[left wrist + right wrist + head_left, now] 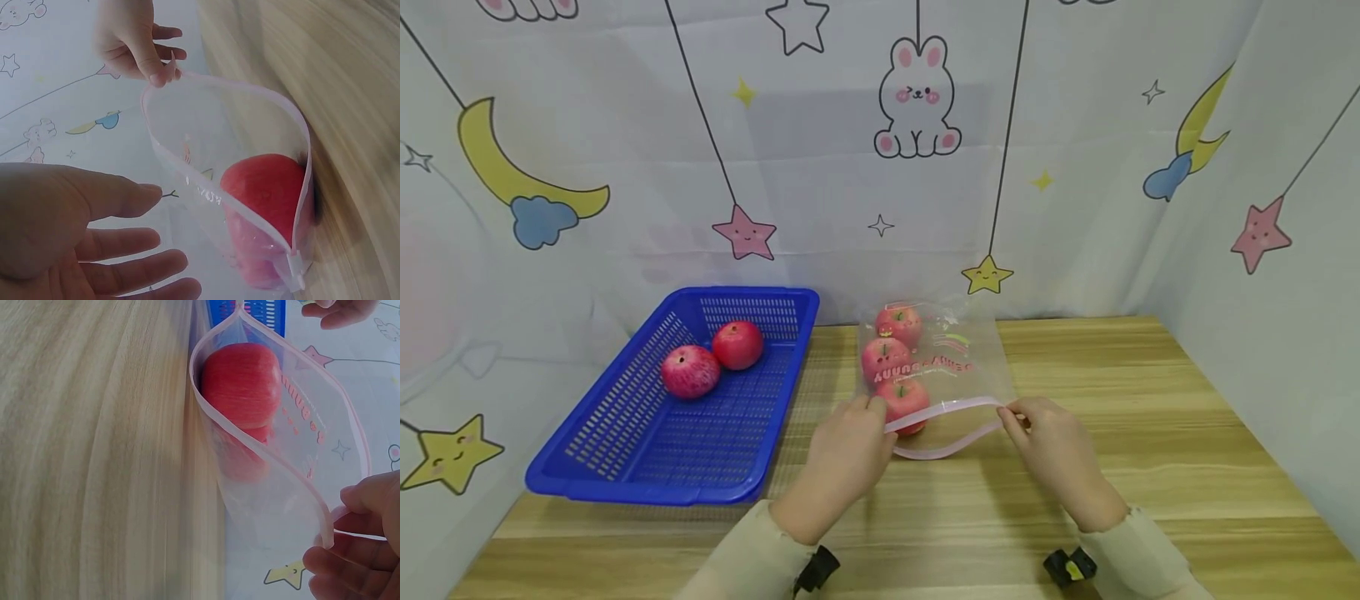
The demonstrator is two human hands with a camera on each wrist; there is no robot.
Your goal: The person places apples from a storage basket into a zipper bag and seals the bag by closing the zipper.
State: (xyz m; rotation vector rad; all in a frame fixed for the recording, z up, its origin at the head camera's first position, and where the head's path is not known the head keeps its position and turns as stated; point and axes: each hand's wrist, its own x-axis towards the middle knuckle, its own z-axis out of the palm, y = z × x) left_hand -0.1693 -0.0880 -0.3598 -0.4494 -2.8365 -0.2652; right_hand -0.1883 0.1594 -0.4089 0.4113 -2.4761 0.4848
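Right hand (1054,443) pinches the bag (955,379); left hand (852,443), loosely spread, seems free near the blue basket (700,450).

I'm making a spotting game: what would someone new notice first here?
Probably the bright blue plastic basket on the left, holding two round red fruits. Next, the pink-rimmed clear plastic bag in the middle of the wooden table, with three round red apples inside. Behind, a white cartoon bunny decorates the white cloth backdrop.

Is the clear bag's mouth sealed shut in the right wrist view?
No, the clear bag gapes open at its pink rim, with a red apple showing inside and the right hand pinching one end.
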